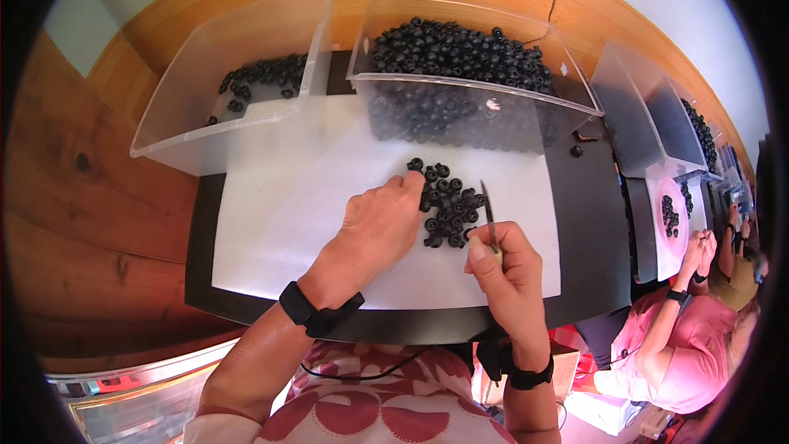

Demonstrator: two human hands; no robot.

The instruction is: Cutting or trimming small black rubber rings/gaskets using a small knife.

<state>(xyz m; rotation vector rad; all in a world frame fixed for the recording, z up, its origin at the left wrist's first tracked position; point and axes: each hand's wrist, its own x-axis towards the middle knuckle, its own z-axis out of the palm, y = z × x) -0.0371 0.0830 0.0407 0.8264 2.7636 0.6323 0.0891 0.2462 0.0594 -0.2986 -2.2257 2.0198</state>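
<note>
A loose cluster of small black ring-topped pieces (449,212), rubber-like in look, lies on a white sheet (279,222) in front of me. My left hand (382,218) is at the cluster's left edge with its fingers curled and drawn together; one black piece (415,164) shows just beyond the fingertips. What those fingers pinch, if anything, is hidden. On the cluster's right, my right hand (509,275) is closed round the pale handle of a small knife (488,207). Its thin dark blade points away from me, beside the pieces.
Behind the sheet stands a clear bin (477,86) heaped with black pieces. Another clear bin (238,127), at the far left, holds fewer. One stray piece (577,150) lies on the dark table (588,255). At right, a person (682,337) works by more bins (649,115).
</note>
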